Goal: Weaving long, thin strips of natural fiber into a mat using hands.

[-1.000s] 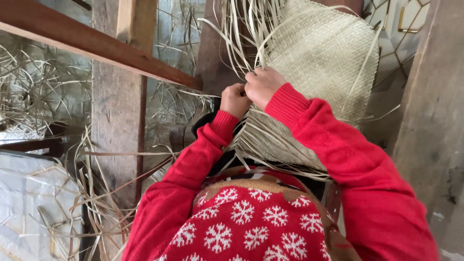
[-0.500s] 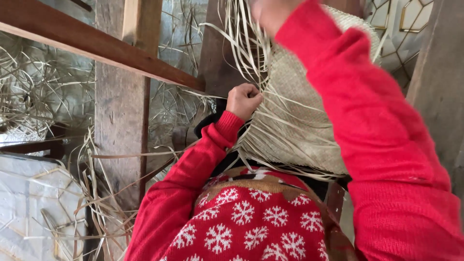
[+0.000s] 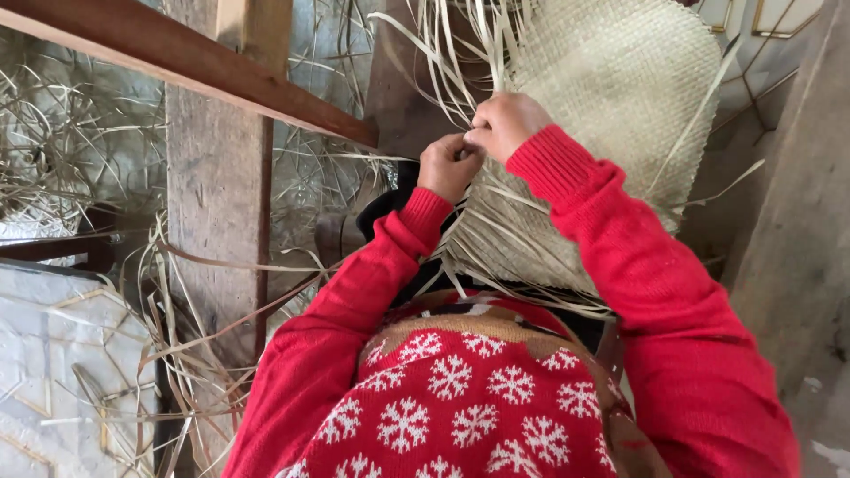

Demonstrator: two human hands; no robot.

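Head view: left hand (image 3: 447,165) and right hand (image 3: 506,124) both pinch loose strips (image 3: 460,53) at the woven mat (image 3: 611,80) edge; light, pliable, brittle.

- A pale straw-coloured woven mat (image 3: 611,97), plaited from flat, narrow strips in a tight, even checker weave, stands tilted on edge in front of the person, its finished face filling the upper right of the view.
- Loose unwoven strips (image 3: 452,53) fan upward and to the left from the mat's left edge, long, thin and curling at their tips.
- More loose strips (image 3: 509,252) spread from the mat's lower edge, overlapping in a flat sheaf just above the person's lap.
- The weave stops along the left edge, where finished mat meets free strips.
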